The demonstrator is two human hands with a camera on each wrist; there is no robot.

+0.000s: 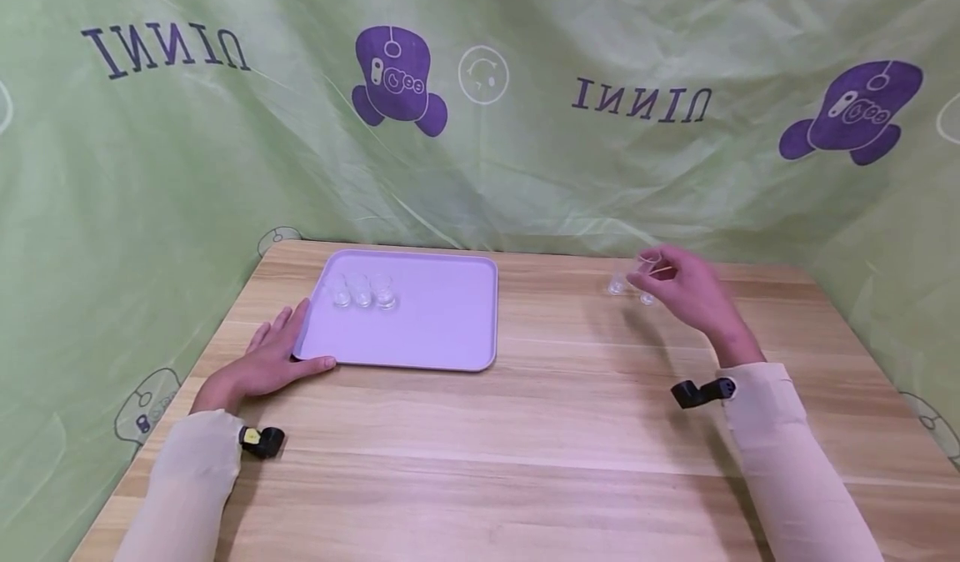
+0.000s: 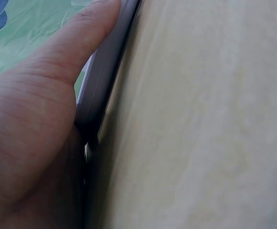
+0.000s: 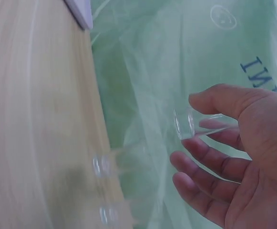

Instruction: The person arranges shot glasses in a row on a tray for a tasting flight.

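Between thumb and fingers, my right hand (image 1: 693, 291) pinches a small clear shot glass (image 3: 183, 125), lifted off the wooden table. Two more clear shot glasses stand on the table below it, one shot glass (image 1: 617, 285) to the left and another (image 1: 647, 298) partly hidden by the hand. My left hand (image 1: 266, 362) lies at the near left corner of a light purple tray (image 1: 435, 320), its fingers extended along the left side. The left thumb (image 2: 76, 45) rests against the tray's rim. Three shot glasses (image 1: 363, 292) stand in a row at the tray's back left.
The wooden table (image 1: 480, 454) reaches back to a green curtain (image 1: 525, 178) printed with purple figures and letters. More of the same fabric hangs at both sides. Bare tabletop lies between the tray and the right-hand glasses.
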